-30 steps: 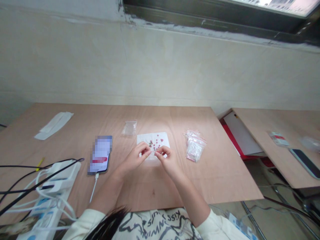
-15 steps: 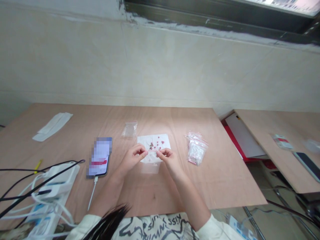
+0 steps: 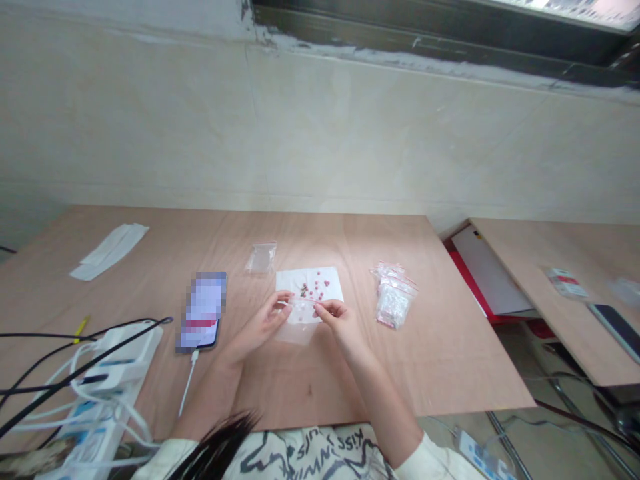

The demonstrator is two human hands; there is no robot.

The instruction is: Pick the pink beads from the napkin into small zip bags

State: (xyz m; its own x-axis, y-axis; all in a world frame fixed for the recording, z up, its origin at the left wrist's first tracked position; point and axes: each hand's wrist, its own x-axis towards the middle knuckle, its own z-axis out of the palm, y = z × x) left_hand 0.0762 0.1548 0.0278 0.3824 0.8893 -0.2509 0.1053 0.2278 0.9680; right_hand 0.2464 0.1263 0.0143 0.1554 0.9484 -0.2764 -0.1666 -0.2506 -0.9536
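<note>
Evidently, a clear plastic bag [image 3: 296,333] is hanging between the two hands at the middle of the desk, its upper edge running across from one hand to the other and its lower part lying over, or just above, the near side of a white sheet [image 3: 286,277]. By its look, it is going to be handling as something very light, limp and rather slippery, tough enough against a gentle pull but ready to crease or cling; the upper corners are offering the best hold, pinched between thumb and fingertip. The right hand [image 3: 337,313] is closing thumb and index finger on the right end of that edge, the other fingers curling in. The left hand [image 3: 273,315] is standing partly open at the left end, thumb and fingers slightly parted; whether they are gripping the film, I cannot tell.

Beyond the bag, small red pieces [image 3: 327,283] are lying scattered on the sheet, with a few darker bits [image 3: 303,291] clustering left of them. Farther out, a small clear packet [image 3: 262,257] is lying behind the left hand, a pile of clear bags [image 3: 395,300] is resting to the right, and a phone [image 3: 204,310] is charging to the left.
</note>
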